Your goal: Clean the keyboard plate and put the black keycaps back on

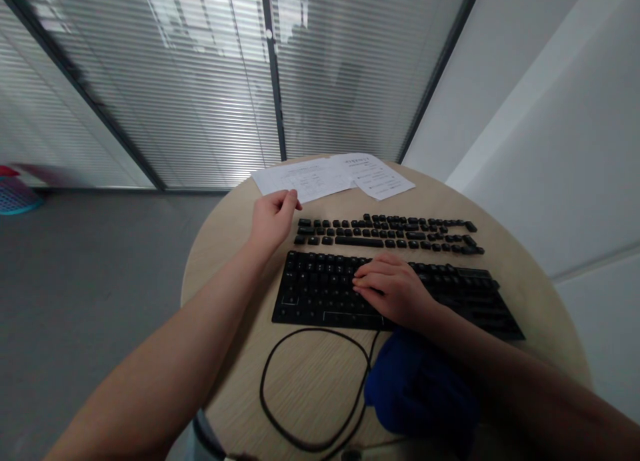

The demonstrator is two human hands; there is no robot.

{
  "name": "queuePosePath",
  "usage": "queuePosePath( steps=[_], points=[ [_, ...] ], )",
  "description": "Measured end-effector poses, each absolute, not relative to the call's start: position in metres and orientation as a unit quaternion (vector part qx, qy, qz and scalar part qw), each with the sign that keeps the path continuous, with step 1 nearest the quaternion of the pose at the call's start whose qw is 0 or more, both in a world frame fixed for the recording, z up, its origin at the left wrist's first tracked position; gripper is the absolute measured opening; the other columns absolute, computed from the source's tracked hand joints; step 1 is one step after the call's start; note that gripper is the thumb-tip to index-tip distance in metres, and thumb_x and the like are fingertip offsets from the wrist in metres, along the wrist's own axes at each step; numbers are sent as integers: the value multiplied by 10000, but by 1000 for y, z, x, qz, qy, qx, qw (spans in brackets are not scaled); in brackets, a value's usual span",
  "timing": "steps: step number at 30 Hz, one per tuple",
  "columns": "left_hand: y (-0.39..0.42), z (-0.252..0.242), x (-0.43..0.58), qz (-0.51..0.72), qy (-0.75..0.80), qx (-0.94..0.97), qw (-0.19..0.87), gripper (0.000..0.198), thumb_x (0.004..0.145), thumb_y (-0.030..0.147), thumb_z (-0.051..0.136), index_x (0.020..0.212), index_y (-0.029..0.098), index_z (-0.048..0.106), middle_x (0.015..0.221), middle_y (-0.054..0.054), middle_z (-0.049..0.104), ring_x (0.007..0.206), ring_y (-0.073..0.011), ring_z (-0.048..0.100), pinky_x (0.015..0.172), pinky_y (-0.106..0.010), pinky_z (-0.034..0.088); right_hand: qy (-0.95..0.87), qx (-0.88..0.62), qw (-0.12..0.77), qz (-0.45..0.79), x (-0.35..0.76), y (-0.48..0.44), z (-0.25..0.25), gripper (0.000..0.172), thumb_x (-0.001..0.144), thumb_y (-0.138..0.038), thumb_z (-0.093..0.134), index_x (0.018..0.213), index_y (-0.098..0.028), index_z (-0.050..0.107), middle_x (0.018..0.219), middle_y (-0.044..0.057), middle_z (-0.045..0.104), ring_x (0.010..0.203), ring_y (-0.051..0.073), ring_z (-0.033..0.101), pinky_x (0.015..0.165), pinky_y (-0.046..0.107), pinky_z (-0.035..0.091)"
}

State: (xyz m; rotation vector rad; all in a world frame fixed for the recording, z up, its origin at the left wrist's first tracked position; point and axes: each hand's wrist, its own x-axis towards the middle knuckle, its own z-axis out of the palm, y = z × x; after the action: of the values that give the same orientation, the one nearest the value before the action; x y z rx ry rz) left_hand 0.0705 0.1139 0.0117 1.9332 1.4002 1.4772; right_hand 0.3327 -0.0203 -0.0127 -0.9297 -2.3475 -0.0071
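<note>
My left hand (273, 215) reaches across the round wooden table (225, 247), fingers curled near the left end of rows of loose black keycaps (390, 233) and the near edge of a white paper sheet (300, 179). I cannot make out anything in its pinch. My right hand (393, 289) lies flat, fingers together, on the black keyboard base (320, 287) in front of me. The keyboard's black cable (310, 387) loops toward the table's near edge.
A second printed sheet (377, 174) lies at the far rim. A blue cloth object (420, 387) sits under my right forearm. Glass walls with blinds stand behind the table; a white wall is to the right. A coloured basket (15, 191) rests on the grey floor, far left.
</note>
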Motion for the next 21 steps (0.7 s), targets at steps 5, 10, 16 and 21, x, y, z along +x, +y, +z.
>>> queuePosePath(
  steps=[5,10,16,21],
  points=[
    [114,12,71,520,491,680,162,416,929,467,479,629,233,649,510,7,489,547,-180,485,589,-338,365,-889,-354,289,-2,335,-19,-7,149,924,-201,670,838,-220,790,1014,51,778,899,212,654,859,402,525],
    [114,12,71,511,498,683,156,425,933,466,467,627,229,641,507,14,488,555,-176,496,597,-331,380,-893,-358,274,1,337,-20,0,132,916,-202,680,869,-220,801,1152,72,748,1029,241,641,941,441,519],
    [114,11,71,515,492,683,164,426,930,471,477,638,220,660,517,15,487,555,-170,496,597,-329,374,-900,-369,230,13,334,-19,8,134,917,-187,676,901,-221,805,1211,79,731,1092,255,641,986,463,517],
    [116,9,70,518,499,676,159,418,929,468,487,647,219,669,507,15,482,558,-172,499,600,-330,365,-900,-386,201,18,335,-20,11,131,915,-198,680,915,-232,807,1250,76,719,1145,268,631,1013,485,499]
  ],
)
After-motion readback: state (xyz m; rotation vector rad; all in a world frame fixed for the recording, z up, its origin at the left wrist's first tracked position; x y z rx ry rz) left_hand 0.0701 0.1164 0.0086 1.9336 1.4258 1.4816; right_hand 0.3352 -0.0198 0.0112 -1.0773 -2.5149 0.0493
